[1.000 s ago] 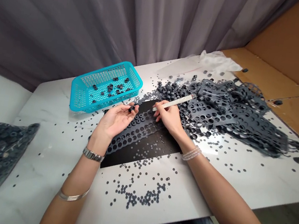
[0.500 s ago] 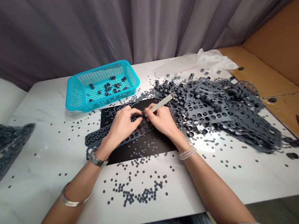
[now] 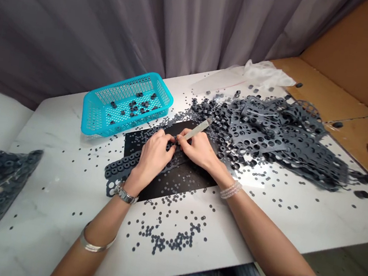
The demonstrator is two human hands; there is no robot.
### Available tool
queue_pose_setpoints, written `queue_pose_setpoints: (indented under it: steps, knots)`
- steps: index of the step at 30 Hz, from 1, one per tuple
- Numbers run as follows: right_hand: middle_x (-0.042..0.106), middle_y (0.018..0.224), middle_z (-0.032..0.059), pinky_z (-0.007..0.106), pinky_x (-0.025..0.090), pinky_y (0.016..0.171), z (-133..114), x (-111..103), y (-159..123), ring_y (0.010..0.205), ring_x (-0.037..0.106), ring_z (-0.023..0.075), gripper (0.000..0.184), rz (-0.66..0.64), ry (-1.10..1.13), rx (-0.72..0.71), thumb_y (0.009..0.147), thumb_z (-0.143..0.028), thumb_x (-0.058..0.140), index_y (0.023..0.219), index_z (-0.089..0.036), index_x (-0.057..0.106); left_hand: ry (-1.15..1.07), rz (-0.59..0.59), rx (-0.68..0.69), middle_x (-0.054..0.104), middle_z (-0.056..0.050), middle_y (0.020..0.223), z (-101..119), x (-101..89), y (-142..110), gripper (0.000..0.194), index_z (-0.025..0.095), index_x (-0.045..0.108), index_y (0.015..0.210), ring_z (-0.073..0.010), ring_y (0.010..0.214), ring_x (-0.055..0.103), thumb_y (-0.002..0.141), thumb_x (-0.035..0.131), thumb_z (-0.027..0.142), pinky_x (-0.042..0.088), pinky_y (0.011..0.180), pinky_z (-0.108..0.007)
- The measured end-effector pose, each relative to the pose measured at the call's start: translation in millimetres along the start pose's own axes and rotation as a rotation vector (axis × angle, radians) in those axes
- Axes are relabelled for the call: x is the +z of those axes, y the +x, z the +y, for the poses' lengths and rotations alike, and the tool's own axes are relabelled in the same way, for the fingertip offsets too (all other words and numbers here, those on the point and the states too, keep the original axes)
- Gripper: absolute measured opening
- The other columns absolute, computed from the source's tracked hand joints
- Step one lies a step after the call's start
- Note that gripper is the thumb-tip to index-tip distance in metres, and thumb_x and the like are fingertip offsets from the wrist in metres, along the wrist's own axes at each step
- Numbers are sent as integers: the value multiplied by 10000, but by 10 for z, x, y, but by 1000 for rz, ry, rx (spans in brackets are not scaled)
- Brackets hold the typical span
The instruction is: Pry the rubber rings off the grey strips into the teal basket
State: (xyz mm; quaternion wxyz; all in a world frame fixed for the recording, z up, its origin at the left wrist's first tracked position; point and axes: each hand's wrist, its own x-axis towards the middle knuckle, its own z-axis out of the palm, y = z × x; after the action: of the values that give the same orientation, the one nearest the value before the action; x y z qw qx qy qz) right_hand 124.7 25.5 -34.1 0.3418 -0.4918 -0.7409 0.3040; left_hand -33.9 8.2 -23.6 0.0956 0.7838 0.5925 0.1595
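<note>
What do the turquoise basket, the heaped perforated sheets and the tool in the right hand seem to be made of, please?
The basket looks like smooth, slightly shiny plastic, given its moulded lattice walls. The perforated sheets look like matte rubber or foam, since they bend and sag. The tool in the right hand is pale and smooth, perhaps plastic or metal.

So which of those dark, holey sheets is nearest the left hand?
The sheet directly under the left hand, lying partly on the black mat; the others are heaped off to the right.
</note>
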Motion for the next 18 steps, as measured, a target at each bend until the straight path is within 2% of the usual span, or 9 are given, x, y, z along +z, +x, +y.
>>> queue_pose_setpoints:
  steps: [8, 11, 14, 18]
  knots:
    - [621, 667, 8, 260, 343, 587, 43, 70, -11, 604, 549, 152, 211, -8, -82, -28, 910, -257, 451, 788, -207, 617, -47, -2, 4, 520, -57, 820, -21, 52, 6, 128, 182, 682, 888, -219, 781, 541, 835, 568, 205, 397, 722, -332]
    - [597, 644, 4, 263, 331, 586, 46, 83, -13, 589, 534, 148, 210, -3, -108, -20, 908, -255, 448, 775, -207, 603, -182, -62, 4, 505, -28, 752, -27, -58, 16, 116, 178, 693, 808, -180, 714, 505, 817, 577, 169, 375, 685, -312]
    - [579, 624, -1, 262, 332, 591, 30, 61, -7, 582, 527, 145, 201, 2, -87, -13, 901, -256, 456, 768, -200, 596, -507, -147, -18, 517, -1, 709, -77, -310, 30, 61, 182, 717, 790, -137, 667, 473, 771, 661, 198, 359, 646, -278]
    - [589, 598, -4, 253, 362, 602, 14, 9, 11, 568, 533, 136, 214, 16, 46, 47, 883, -269, 479, 721, -186, 591, -1200, 13, -302, 567, -17, 799, -198, -557, 67, 110, 156, 691, 820, -92, 668, 472, 717, 726, 174, 348, 559, -199]
